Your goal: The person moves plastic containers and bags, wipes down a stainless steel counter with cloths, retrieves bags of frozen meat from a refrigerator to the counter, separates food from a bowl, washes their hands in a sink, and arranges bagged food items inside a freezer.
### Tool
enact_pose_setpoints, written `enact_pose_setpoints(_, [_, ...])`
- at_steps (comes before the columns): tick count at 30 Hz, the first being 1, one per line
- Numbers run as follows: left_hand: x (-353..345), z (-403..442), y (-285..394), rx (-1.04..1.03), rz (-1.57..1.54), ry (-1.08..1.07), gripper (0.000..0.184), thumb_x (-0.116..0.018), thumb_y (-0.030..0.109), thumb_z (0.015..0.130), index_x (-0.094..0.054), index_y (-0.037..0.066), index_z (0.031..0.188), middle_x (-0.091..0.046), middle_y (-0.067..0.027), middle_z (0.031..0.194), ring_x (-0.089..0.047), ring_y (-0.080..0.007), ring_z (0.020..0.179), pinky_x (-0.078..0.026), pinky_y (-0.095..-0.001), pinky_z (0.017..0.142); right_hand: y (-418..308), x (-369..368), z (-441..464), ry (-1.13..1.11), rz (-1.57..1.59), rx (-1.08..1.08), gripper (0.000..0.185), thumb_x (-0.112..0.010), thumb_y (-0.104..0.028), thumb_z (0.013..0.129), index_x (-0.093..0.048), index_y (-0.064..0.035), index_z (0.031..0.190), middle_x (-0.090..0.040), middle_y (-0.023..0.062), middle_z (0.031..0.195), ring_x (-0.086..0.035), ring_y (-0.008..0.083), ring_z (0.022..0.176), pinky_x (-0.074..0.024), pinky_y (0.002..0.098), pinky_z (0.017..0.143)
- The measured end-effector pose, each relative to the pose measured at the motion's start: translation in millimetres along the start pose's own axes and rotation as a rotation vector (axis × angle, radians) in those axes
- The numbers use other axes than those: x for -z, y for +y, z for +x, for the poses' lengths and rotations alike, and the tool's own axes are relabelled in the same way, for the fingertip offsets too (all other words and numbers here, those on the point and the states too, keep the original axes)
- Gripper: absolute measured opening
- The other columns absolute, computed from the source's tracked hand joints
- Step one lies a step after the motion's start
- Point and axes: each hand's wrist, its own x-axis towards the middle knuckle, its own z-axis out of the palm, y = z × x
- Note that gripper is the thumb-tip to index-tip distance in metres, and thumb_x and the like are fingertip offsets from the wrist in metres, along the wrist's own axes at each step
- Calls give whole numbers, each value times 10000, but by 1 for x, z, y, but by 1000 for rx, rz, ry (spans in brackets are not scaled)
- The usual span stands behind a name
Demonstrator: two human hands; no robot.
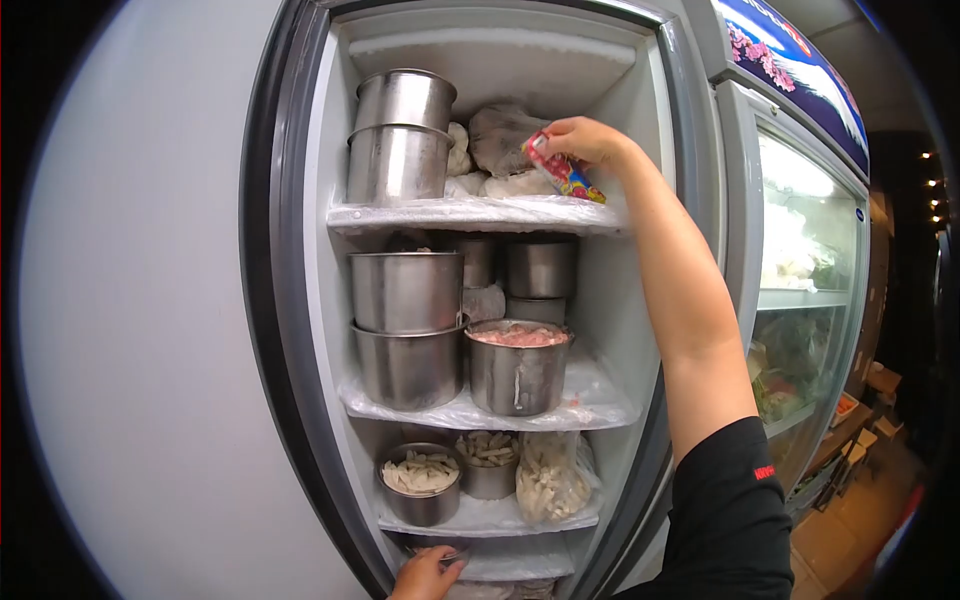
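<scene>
High up at the top shelf (480, 213), my right hand (585, 140) pinches one end of a small shiny packet (565, 172), mostly red with blue and yellow printing. The packet hangs tilted at the shelf's front edge, before frosty bagged food (500, 138). Low down, my left hand (428, 574) has bent fingers at the rim of a metal pot (455, 550) on a lower shelf. Most of that pot is hidden by the shelf above and by the hand.
Stacked metal pots (400, 160) stand at the upper left. On the middle shelf are more pots, one filled with pink meat (518, 337). Below sit pots of pale strips (422, 473) and a clear bag (553, 480). A glass-door fridge (810, 270) stands at right.
</scene>
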Motion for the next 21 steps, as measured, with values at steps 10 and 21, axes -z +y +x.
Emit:
enact_pose_setpoints(10, [6, 1, 10, 50, -7, -36, 368, -626, 294, 896, -626, 51, 1173, -657, -183, 1119, -666, -313, 970, -520, -390, 825, 18, 23, 17, 860, -394, 90, 464, -649, -299, 811, -597, -7, 1168, -658, 241, 1094, -668, 339, 979, -537, 427, 820])
enact_pose_setpoints(21, [17, 1, 3, 129, -33, -12, 369, -642, 299, 881, -642, 44, 1149, -681, -196, 1042, -682, -310, 911, -527, -376, 801, 54, -6, 29, 349, -1419, -213, 255, -652, -229, 828, -735, -139, 1052, -695, 121, 1118, -674, 276, 1025, -544, 396, 825])
